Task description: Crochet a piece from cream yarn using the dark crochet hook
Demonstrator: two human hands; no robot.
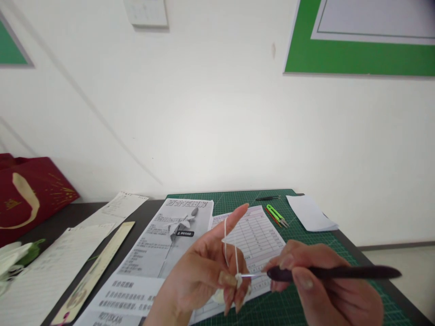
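My left hand pinches a small piece of white crochet work between thumb and fingers. Its index finger points up and out, with white yarn looped over it and running down to the stitches. My right hand grips a crochet hook by its dark handle. The hook's thin metal shaft reaches left, and its tip meets the white stitches at the left fingertips. Part of the crochet work is hidden behind the left fingers.
Beneath the hands lie a green cutting mat, a printed flower sheet and a table form. Green thread snips and white paper are behind. Leftward are a bookmark-like strip, lined paper, a white flower and a red bag.
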